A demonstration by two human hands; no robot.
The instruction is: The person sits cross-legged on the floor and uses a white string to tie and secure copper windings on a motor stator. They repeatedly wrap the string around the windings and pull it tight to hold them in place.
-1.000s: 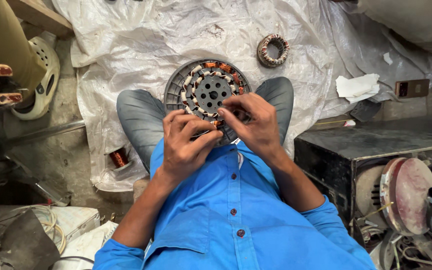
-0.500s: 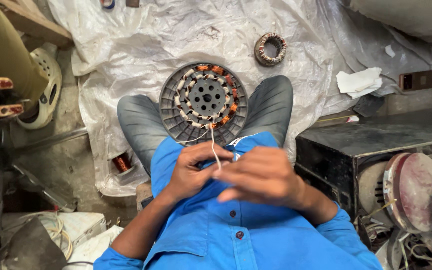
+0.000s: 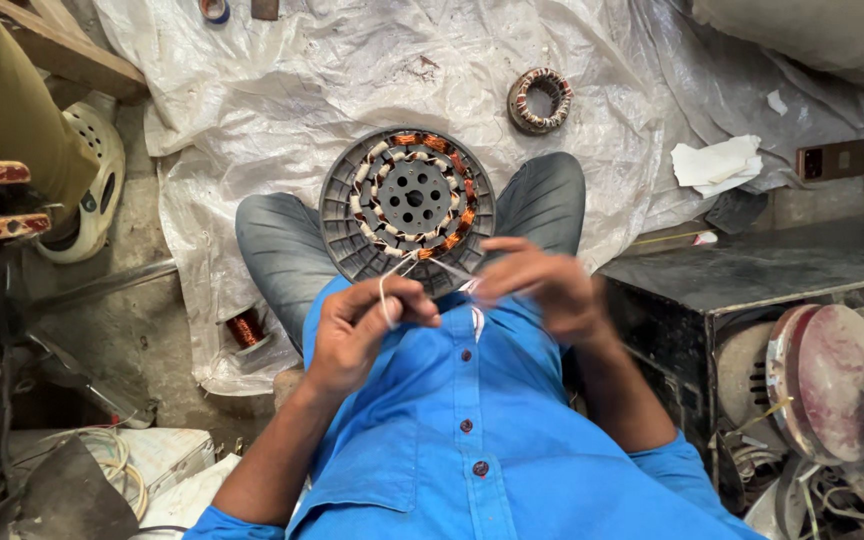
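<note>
**Thin white cord pulled taut over the motor stator**

The left hand (image 3: 357, 330) pinches a loop of thin white cord (image 3: 388, 300). At its one o'clock, the round grey stator with copper windings (image 3: 407, 205) rests between the knees. The right hand (image 3: 537, 290), blurred, closes on the cord's other end. Uneven pulling could probably snap the cord or disturb the windings.

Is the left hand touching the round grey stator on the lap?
Apart. The head view shows the left hand pinching a white thread over the blue shirt, clear of the stator rim.
</note>
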